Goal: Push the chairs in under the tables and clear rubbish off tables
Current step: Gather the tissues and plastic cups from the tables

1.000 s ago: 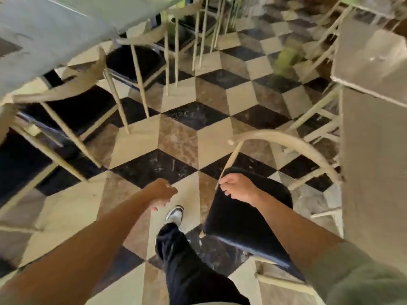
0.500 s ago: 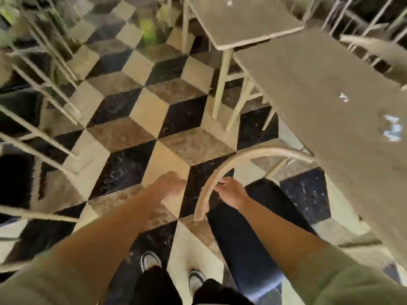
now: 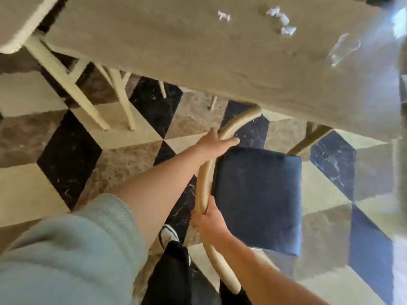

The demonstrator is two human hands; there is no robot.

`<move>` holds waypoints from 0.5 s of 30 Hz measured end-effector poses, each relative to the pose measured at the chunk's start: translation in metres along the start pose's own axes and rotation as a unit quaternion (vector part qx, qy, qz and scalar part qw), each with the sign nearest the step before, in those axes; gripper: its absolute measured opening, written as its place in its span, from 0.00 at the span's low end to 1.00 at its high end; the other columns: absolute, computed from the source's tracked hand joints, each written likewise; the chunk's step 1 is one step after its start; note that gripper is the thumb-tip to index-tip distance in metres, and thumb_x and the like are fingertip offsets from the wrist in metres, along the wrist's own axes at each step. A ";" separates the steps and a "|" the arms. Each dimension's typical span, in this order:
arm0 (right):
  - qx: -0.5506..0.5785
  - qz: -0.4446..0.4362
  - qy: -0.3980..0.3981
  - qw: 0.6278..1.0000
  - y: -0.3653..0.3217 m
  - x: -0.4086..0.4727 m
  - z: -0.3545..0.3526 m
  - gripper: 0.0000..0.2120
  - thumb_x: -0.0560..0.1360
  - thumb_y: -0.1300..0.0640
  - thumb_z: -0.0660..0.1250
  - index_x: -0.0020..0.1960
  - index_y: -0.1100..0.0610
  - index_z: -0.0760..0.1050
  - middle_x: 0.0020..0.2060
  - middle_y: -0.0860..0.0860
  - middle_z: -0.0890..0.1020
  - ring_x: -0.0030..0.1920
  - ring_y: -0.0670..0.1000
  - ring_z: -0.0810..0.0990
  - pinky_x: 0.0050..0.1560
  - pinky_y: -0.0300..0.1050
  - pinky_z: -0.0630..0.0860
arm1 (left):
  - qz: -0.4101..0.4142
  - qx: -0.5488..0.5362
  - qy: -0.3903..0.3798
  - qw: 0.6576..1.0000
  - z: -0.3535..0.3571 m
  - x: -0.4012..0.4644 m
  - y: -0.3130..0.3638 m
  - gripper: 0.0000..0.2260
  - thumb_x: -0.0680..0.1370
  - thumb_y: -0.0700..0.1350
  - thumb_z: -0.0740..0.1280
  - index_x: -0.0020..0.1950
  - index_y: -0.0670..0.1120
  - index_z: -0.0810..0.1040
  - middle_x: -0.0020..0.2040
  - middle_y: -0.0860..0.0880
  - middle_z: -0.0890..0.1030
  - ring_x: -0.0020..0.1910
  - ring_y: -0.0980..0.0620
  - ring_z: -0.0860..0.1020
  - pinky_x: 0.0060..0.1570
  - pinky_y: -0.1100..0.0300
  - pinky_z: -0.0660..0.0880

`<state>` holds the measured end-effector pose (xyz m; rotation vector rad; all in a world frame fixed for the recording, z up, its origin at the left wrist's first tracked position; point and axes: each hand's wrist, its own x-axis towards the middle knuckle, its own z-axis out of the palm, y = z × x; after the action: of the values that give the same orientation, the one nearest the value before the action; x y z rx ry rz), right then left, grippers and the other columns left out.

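A cream wooden chair (image 3: 203, 183) with a curved back rail and a dark blue seat cushion (image 3: 257, 199) stands beside a long grey-brown table (image 3: 198, 47). My left hand (image 3: 214, 143) grips the upper part of the curved back rail. My right hand (image 3: 209, 223) grips the same rail lower down. The far end of the rail reaches the table's near edge, and most of the seat is still out from under the top. White crumpled paper scraps (image 3: 279, 18) and a clear plastic wrapper (image 3: 343, 49) lie on the table at the upper right.
Cream table legs (image 3: 70, 84) stand on the checkered marble floor (image 3: 66, 150) at the left. The corner of a second table (image 3: 19, 20) shows at the top left. My dark trouser leg and white shoe (image 3: 168, 234) are just behind the chair.
The view has swung toward the table. My left hand, free before, has taken hold of the chair's back rail, and my right hand has slid lower on the rail.
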<state>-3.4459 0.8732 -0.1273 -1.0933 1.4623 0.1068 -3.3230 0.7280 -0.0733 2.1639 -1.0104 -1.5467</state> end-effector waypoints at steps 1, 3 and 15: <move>0.016 0.006 0.008 1.000 0.000 0.000 0.004 0.31 0.72 0.62 0.67 0.73 0.52 0.64 0.50 0.54 0.82 0.46 0.51 0.83 0.40 0.45 0.82 | 0.005 0.011 -0.003 1.000 0.001 0.014 0.006 0.36 0.78 0.61 0.68 0.80 0.46 0.61 0.72 0.43 0.74 0.66 0.41 0.76 0.54 0.53 0.70; 0.025 0.013 0.006 1.000 0.002 -0.001 0.007 0.36 0.67 0.60 0.66 0.74 0.51 0.65 0.50 0.53 0.82 0.47 0.52 0.83 0.42 0.45 0.83 | 0.010 0.042 0.011 0.999 0.004 0.029 0.008 0.31 0.81 0.55 0.66 0.79 0.45 0.62 0.70 0.43 0.75 0.64 0.41 0.77 0.52 0.52 0.70; -0.170 -0.021 -0.097 0.980 -0.019 -0.007 -0.007 0.39 0.69 0.66 0.73 0.75 0.45 0.65 0.50 0.47 0.80 0.48 0.46 0.79 0.44 0.38 0.75 | -0.045 -0.004 0.051 0.998 -0.050 0.014 -0.048 0.24 0.84 0.47 0.64 0.78 0.44 0.61 0.69 0.40 0.75 0.63 0.39 0.78 0.57 0.47 0.76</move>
<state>-3.4399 0.8621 -0.1100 -1.3488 1.2704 0.4352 -3.2568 0.7451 -0.0929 2.2849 -0.8843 -1.4601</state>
